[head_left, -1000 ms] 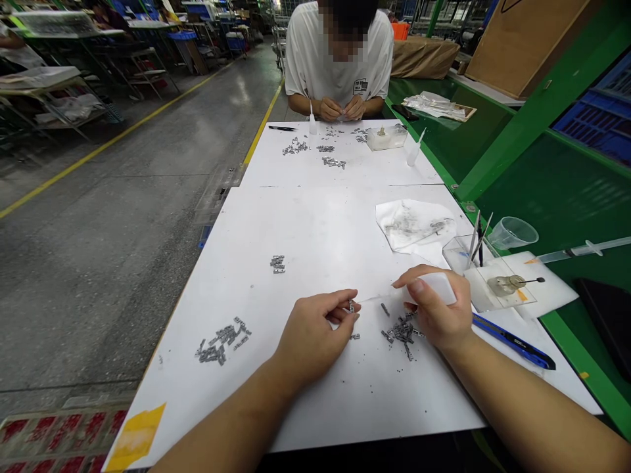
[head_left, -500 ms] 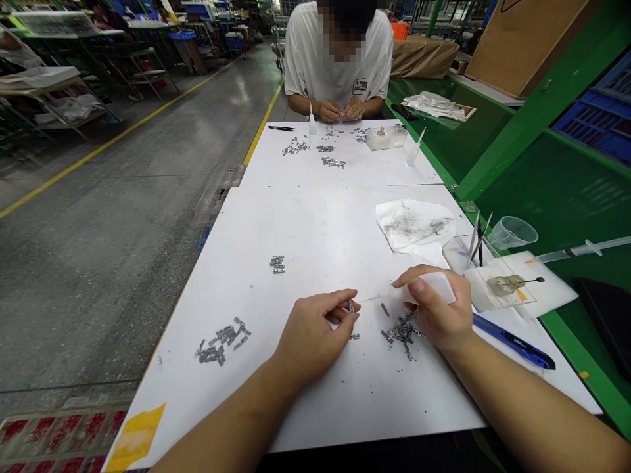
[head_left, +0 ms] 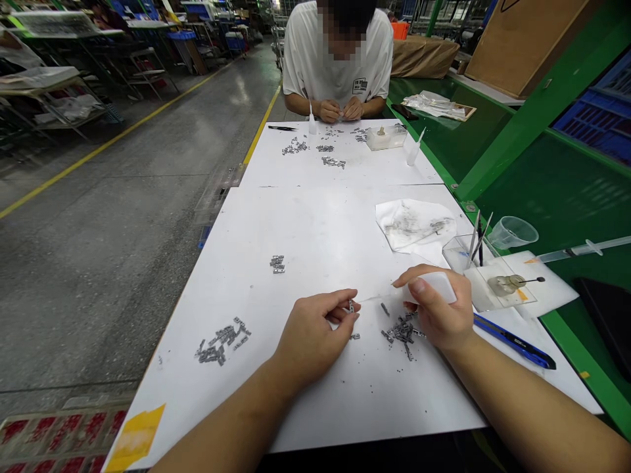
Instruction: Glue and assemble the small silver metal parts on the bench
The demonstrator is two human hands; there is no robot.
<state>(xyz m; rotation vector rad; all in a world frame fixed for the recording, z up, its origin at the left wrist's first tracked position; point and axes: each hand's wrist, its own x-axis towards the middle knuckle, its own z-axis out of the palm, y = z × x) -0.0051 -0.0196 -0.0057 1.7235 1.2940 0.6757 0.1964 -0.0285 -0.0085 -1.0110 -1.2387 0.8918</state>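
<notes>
Between the thumb and fingers of my left hand (head_left: 315, 335) is a small grey metal piece (head_left: 351, 306), held just above the white table (head_left: 320, 223). My right hand (head_left: 444, 309) is wrapped around a white squeeze bottle (head_left: 438, 287). The bottle's thin, clear tip points left and ends close to the metal piece; whether they touch I cannot tell. Under and beside my right hand lies a loose pile of small metal pieces (head_left: 403, 330). Another pile (head_left: 224, 341) lies left of my left hand, and a small stacked group (head_left: 277, 264) sits farther back.
At the right are a blue utility knife (head_left: 515, 341), a small glass bottle (head_left: 505, 284), tweezers (head_left: 480, 240), a clear cup (head_left: 513, 232), a syringe (head_left: 582, 249) and a stained white cloth (head_left: 417, 226). A co-worker (head_left: 340, 59) sits opposite, hands together over more metal pieces (head_left: 296, 147).
</notes>
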